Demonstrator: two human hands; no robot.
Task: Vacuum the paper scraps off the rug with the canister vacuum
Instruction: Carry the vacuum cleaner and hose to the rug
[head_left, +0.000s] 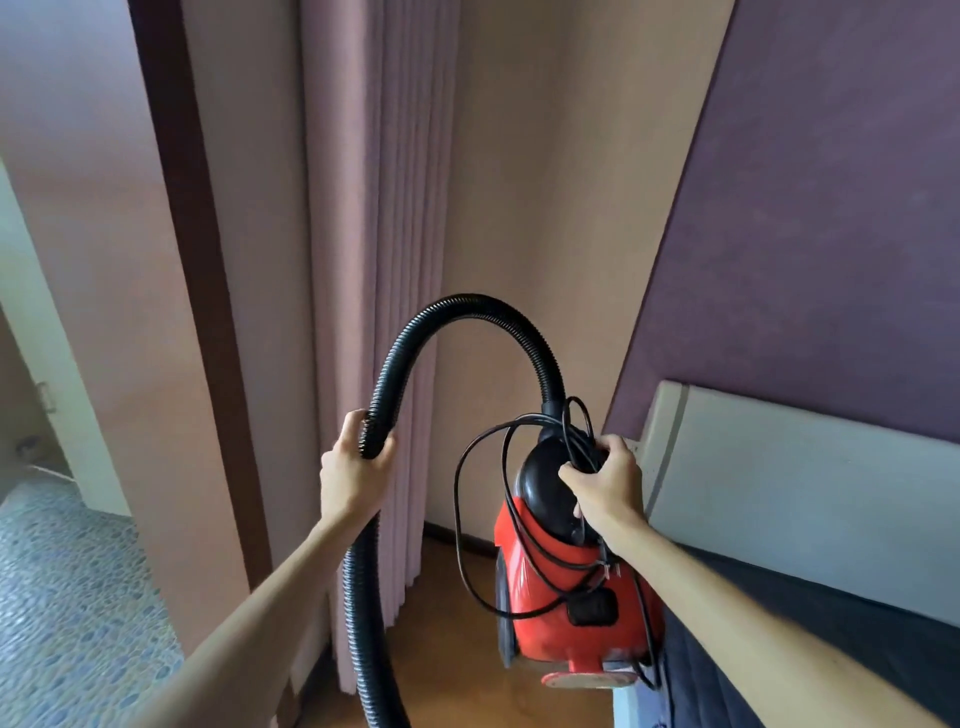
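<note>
Right grip (605, 480) carries the red canister vacuum (540, 571) by its top; left grip (353, 467) clasps the corrugated hose (467, 301), seemingly to stop it dragging.

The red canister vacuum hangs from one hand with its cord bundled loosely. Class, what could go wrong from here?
1. The cord hangs in loose loops below the right hand, which grips it on top of the canister vacuum; a loop might snag or slip free.
2. The hose, gripped only near its bend by the left hand, trails down out of view and could catch underfoot.
</note>
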